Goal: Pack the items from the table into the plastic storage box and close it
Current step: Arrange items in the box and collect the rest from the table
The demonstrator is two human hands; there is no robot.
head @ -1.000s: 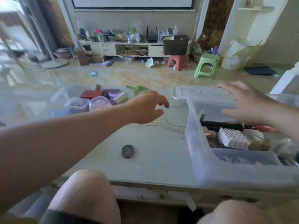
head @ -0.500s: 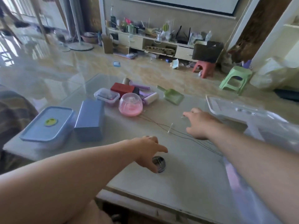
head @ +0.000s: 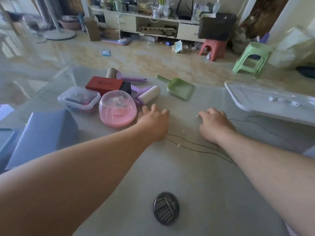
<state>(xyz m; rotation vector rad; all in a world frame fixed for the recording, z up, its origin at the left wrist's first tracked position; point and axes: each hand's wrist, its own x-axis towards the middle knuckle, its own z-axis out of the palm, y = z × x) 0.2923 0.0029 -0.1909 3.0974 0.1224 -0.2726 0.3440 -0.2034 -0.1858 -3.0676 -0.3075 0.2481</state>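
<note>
Packing unfinished: pink container (head: 117, 111), lint roller (head: 148, 95), green scoop (head: 179, 88) on worktop (head: 196, 176); lid (head: 271, 101) off; both hands (head: 153, 121) (head: 214, 123) relaxed, empty

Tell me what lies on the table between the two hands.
Head view: bare table between the left hand and right hand; the thin black thread runs nearer the wrists.

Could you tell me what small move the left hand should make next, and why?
Probably reach slightly forward and grip the lint roller: the left hand rests open on the table, fingers pointing at it, holding nothing, and the roller lies unpacked just beyond them.
</note>
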